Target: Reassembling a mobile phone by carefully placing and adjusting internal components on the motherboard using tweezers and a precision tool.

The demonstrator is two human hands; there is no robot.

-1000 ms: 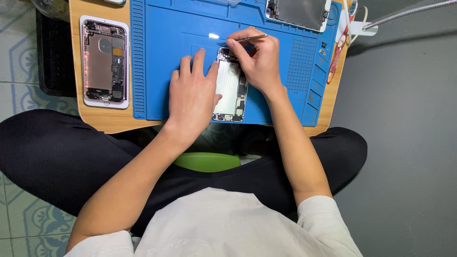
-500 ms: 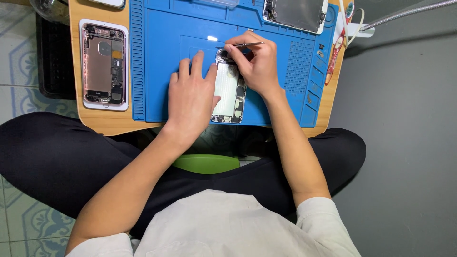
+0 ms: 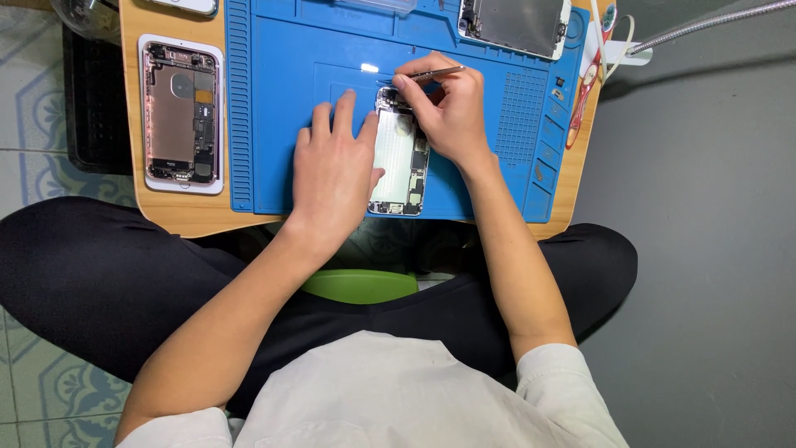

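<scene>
- An opened phone (image 3: 400,158), its insides exposed, was laid near the middle of a blue repair mat (image 3: 274,99), at the mat's near edge.
- The left hand (image 3: 333,170) was spread flat, fingers slightly apart, pressed on the mat and against the phone's left side; nothing was gripped.
- The right hand (image 3: 444,108) was set at the phone's far right corner, its fingers pinched on thin metal tweezers (image 3: 431,75) whose tip was aimed at the phone's far end.
- A second opened phone (image 3: 181,114) was seen on the wooden table (image 3: 178,211), left of the mat.
- A detached screen panel (image 3: 516,25) was lying at the mat's far right.
</scene>
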